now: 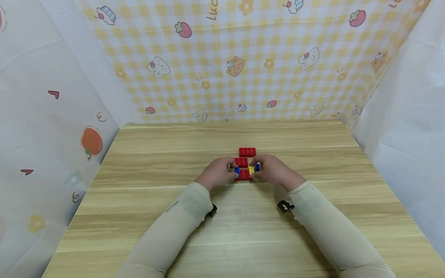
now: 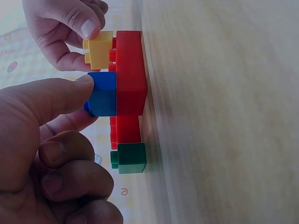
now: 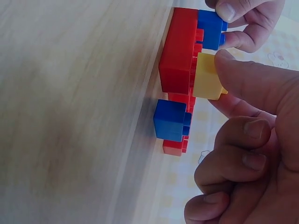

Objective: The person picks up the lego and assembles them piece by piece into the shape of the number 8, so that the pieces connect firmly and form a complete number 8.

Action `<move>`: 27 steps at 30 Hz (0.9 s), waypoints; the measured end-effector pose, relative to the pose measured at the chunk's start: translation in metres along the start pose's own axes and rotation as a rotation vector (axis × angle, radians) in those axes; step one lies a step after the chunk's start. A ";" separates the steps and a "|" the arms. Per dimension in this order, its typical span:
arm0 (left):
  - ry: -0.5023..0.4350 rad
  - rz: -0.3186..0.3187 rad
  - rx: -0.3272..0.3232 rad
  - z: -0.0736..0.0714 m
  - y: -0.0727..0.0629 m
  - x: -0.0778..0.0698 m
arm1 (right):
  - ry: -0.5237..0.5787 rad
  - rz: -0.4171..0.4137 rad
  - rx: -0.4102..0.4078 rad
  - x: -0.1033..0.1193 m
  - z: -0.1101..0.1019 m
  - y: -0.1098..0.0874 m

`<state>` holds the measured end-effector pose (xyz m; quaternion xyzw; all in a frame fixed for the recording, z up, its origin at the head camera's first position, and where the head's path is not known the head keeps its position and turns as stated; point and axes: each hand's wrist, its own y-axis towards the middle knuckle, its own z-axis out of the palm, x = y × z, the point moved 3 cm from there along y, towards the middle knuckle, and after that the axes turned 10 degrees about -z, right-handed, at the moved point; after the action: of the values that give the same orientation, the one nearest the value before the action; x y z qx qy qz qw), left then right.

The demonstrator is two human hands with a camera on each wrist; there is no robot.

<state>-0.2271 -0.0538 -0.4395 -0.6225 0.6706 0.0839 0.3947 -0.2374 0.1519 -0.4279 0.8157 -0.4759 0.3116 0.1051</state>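
In the head view my left hand (image 1: pixel 218 172) pinches a small blue brick (image 2: pixel 103 94) between thumb and forefinger. It sits on the studs at the left end of the nearest red brick (image 1: pixel 244 175). Across from it, my right hand (image 1: pixel 272 170) pinches a small yellow brick (image 3: pixel 207 77) over that red brick's right end. A narrow gap with red studs showing lies under the yellow brick in the left wrist view. The other fingers of both hands are curled in.
Behind the nearest brick lie two more red bricks, a middle one (image 1: pixel 241 162) and a far one (image 1: pixel 247 151). A second blue brick (image 3: pixel 170 120) stands near my right fingers, a green brick (image 2: pixel 132 157) by my left. All are on a wooden table (image 1: pixel 156 146) before a checked cloth.
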 end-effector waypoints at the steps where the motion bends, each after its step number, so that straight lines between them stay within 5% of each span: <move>1: 0.000 -0.001 -0.002 0.000 0.000 0.000 | 0.004 -0.003 0.000 0.000 0.000 0.000; 27: 0.009 0.005 0.009 -0.001 -0.001 -0.001 | 0.059 -0.016 -0.019 -0.004 -0.001 -0.002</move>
<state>-0.2270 -0.0539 -0.4374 -0.6193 0.6744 0.0788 0.3943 -0.2376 0.1564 -0.4289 0.8088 -0.4691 0.3302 0.1292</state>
